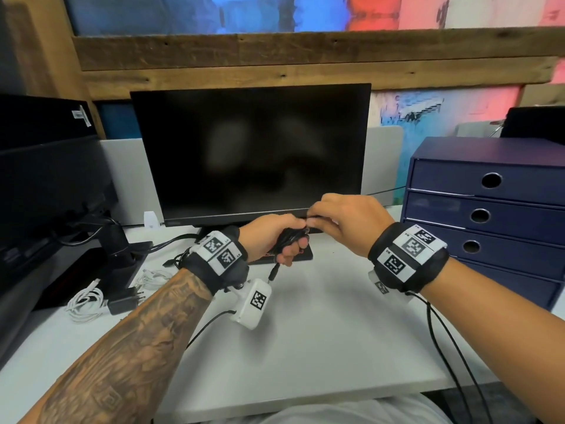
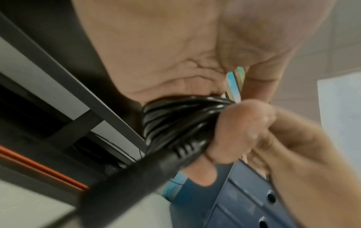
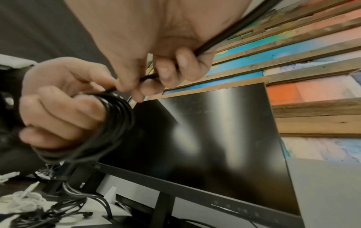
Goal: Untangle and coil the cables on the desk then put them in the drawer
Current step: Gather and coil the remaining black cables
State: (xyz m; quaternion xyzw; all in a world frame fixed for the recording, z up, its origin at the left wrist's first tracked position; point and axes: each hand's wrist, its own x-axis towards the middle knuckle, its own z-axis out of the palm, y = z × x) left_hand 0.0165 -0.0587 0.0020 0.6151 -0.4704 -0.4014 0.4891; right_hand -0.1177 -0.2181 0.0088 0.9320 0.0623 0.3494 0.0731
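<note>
So your left hand point(image 1: 275, 237) sits just below the middle of the head view, fingers curled tight around a coiled black cable point(image 1: 287, 238), with a barrel-type plug end point(image 1: 273, 274) dangling just under your fist. Your right hand point(image 1: 345, 218) is right beside it, a bit higher, fingertips pinching the loose run of that same cable where it meets the coil. In the right wrist view you can see the loops point(image 3: 117, 117) wrapped around your left fingers point(image 3: 58, 108) and the free strand point(image 3: 224, 37) running up past your right palm toward the top of the frame. The left wrist view is blurry, but the bundle point(image 2: 175, 120) is jammed between palm and fingers.

Both hands hover over the white desk point(image 1: 305, 332). Over at the lower left of the head view there's a loose white cable point(image 1: 84, 301) next to a black power adapter point(image 1: 122, 301), and another white cable point(image 1: 153, 276) a little further back beside a dark tangle point(image 1: 177, 260). Behind your hands stands the dark monitor point(image 1: 250, 148), and on the right edge sits the navy drawer unit point(image 1: 489, 209), all its visible drawers pushed in.
</note>
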